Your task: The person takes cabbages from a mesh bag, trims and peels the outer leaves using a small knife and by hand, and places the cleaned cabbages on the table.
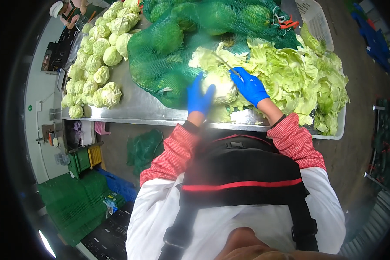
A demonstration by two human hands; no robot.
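Note:
A pale cabbage head (221,89) sits on the metal table in front of me. My right hand (249,86), in a blue glove, is closed around a knife (223,62) whose thin blade points up and left above the cabbage. At the cabbage's left side is my left hand (198,96), also blue-gloved and slightly blurred, its fingers apart; whether it touches the head I cannot tell. Loose outer leaves (286,71) are heaped to the right of my right hand. Green net sacks (160,56) holding cabbages lie to the left and beyond.
Several bare cabbage heads (93,63) are piled on the table's left side. A white crate (340,125) at the right edge holds leaves. On the floor lie a green net (144,149) and, farther left, green crates (73,203). Another person (69,13) works at the far left.

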